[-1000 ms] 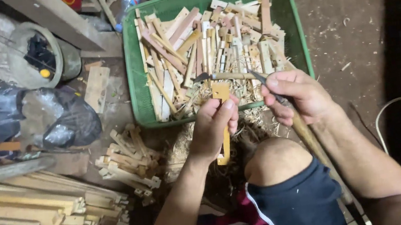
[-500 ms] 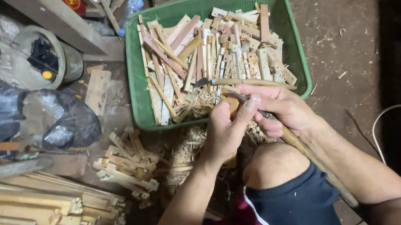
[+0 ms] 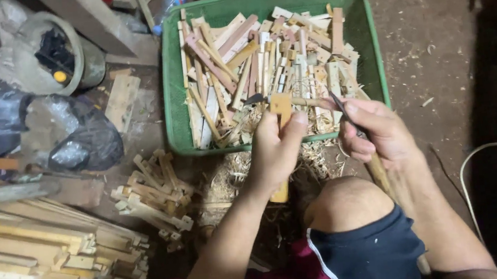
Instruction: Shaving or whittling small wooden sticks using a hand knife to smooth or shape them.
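My left hand [image 3: 275,149] grips a short flat piece of pale wood [image 3: 281,106], held upright just above my bare knee [image 3: 346,200]. My right hand [image 3: 378,132] is closed around a long wooden-handled knife [image 3: 379,172]; its dark blade [image 3: 337,104] points up-left toward the top of the wood piece. Both hands hover at the near rim of a green plastic tub [image 3: 176,104] filled with several cut wood strips [image 3: 253,65]. Pale wood shavings [image 3: 228,175] lie on the ground below my hands.
A heap of small cut wood pieces [image 3: 150,196] lies left of my left arm. Long stacked wooden slats [image 3: 33,254] fill the lower left. Dark plastic bags [image 3: 70,137] and a round grey container [image 3: 61,51] sit upper left. A white cable [image 3: 478,155] curves at right.
My hands and the wood piece have shifted slightly toward the tub rim, and the knife blade has come up against the top of the wood piece.
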